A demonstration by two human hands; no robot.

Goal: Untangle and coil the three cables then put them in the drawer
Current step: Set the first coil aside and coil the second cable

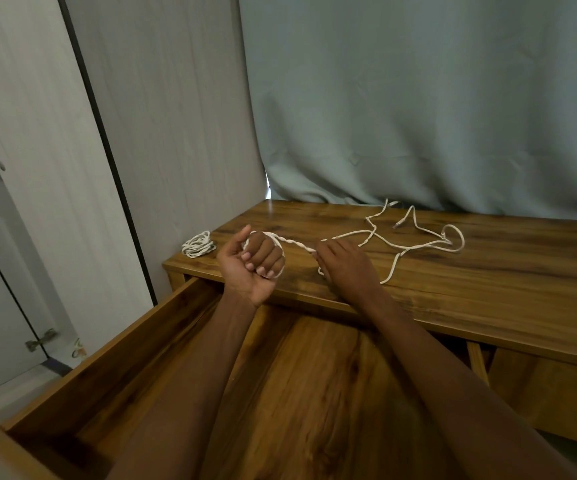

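Here we wrap the white braided cable [295, 244] around our closed left hand [250, 263] as a coiling form, while our right hand [344, 263] pinches it taut above the wooden surface [487, 271].

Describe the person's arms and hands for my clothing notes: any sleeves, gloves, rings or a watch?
Nothing is worn. The left hand and right hand are bare: no gloves, and no rings on the fingers that show. Both forearms are uncovered from the wrists to the bottom edge of the picture, with no sleeve, cuff, watch or bracelet in sight. The fingernails are short and look unpainted.
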